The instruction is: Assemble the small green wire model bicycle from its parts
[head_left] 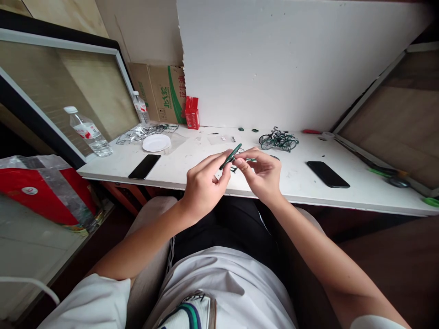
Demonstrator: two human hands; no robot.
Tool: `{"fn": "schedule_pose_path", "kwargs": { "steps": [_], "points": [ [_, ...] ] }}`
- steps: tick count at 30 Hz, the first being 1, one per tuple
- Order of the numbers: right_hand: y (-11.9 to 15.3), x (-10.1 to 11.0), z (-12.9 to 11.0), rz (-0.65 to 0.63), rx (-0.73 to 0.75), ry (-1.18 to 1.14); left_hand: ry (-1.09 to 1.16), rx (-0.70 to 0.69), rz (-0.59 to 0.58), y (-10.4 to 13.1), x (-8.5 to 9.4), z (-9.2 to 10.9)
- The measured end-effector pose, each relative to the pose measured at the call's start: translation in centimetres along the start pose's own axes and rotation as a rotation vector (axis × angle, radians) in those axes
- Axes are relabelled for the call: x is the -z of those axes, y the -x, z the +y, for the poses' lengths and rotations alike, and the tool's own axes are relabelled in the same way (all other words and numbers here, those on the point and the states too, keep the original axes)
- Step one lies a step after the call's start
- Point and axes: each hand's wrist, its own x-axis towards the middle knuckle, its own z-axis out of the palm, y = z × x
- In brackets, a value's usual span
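Note:
Both hands meet above the front of the white table (178,176). Between the thumb and fingers of my left hand (204,185) is a dark green model bicycle part (232,155), slim and tilted up to the right; its exact shape is partly hidden by the fingers. My right hand (262,173) pinches at the lower right side of this part, with thumb and forefinger pressed together. Small green and black pieces show just behind and below the fingertips. Farther back on the right stand small model bicycles (278,139), dark green and black.
A black phone (144,167) lies at left, another phone (328,174) at right. Behind are a white plate (157,143), plastic-wrapped parts frames (147,131), a red box (192,113), a carton (159,93) and water bottles (88,132). Framed panels lean at both sides.

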Motion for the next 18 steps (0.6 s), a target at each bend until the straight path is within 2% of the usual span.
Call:
{"fn": "schedule_pose_path", "kwargs": {
  "steps": [10, 18],
  "points": [
    [0.41, -0.14, -0.35, 0.046, 0.173, 0.189, -0.04, -0.038, 0.018, 0.19, -0.15, -0.34],
    [0.09, -0.21, 0.23, -0.004, -0.054, -0.016, -0.033, -0.033, 0.004, 0.22, -0.31, -0.56]
  ]
}}
